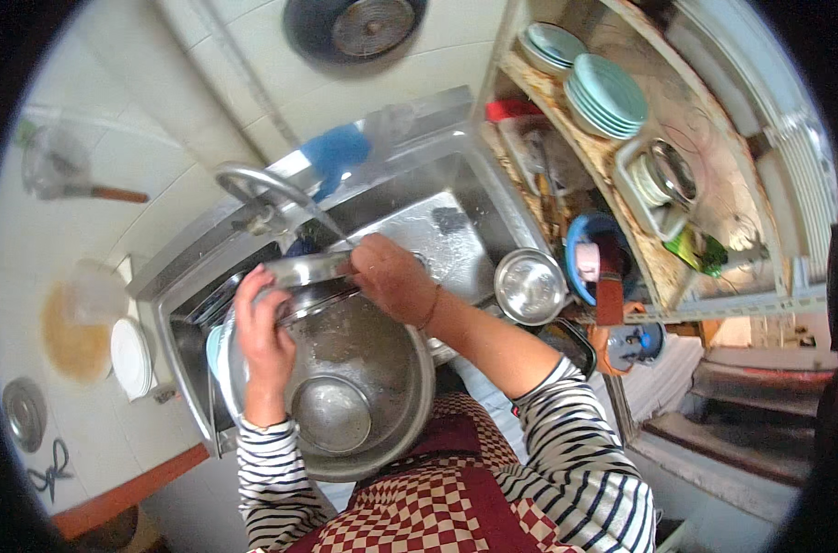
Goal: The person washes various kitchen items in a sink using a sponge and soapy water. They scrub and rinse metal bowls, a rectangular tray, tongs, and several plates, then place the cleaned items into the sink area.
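Observation:
Between my two hands a round stainless-steel dish or lid (308,269) is tipped nearly edge-on below the tap. My left hand (267,339) holds its left end, fingers over the rim. My right hand (395,280) grips its right end, close under the spout of the curved metal faucet (281,188). Directly below is a large steel basin (398,394), tilted across the front edge of the sink against my apron. A lighter round shape (332,415) shows inside the basin; whether it is a bowl or the basin's bottom is unclear.
The steel sink (453,242) lies beyond, with a blue cloth (339,152) at its back edge. A small steel bowl (529,287) sits at its right. Shelves on the right hold green-rimmed bowls (609,97) and a blue basin (578,238). White plates (130,358) stand left.

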Action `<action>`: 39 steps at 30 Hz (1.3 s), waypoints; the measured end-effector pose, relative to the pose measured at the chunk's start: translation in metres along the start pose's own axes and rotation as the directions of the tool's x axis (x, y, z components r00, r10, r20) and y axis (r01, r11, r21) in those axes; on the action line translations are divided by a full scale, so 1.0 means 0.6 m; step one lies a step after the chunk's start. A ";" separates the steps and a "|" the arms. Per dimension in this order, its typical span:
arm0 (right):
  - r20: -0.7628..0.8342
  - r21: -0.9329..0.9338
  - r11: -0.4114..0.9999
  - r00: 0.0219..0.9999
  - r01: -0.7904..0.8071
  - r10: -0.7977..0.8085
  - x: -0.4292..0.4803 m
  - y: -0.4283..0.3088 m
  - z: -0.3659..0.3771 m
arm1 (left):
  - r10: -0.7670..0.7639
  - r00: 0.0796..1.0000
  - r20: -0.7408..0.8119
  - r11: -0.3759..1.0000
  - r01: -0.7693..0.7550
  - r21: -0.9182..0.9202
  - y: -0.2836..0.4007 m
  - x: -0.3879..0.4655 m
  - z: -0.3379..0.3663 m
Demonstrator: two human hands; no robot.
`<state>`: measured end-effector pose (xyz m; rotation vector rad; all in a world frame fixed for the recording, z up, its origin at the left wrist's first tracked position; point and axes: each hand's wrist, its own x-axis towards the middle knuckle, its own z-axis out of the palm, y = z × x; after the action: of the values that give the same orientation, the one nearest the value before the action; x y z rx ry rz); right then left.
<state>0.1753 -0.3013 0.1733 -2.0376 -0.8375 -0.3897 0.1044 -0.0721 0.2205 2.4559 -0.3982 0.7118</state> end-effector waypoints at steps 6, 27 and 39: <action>0.079 0.168 0.986 0.997 -0.005 -0.008 -0.033 -0.011 0.002 | 0.072 0.995 -0.067 0.997 -0.070 0.028 -0.010 -0.007 -0.030; -0.224 -0.333 0.468 0.551 -0.819 0.804 -0.223 0.338 0.114 | -0.346 0.872 -0.346 0.934 0.355 -0.039 -0.054 -0.208 -0.160; 0.138 -0.437 0.807 0.857 -0.397 0.497 -0.011 0.277 0.237 | -0.625 0.668 -0.405 0.781 0.517 -0.352 -0.076 -0.267 -0.187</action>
<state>0.2794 -0.2521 -0.0127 -2.6211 -0.3982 -0.0274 -0.0526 0.0500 0.1906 1.9109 0.4817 0.9215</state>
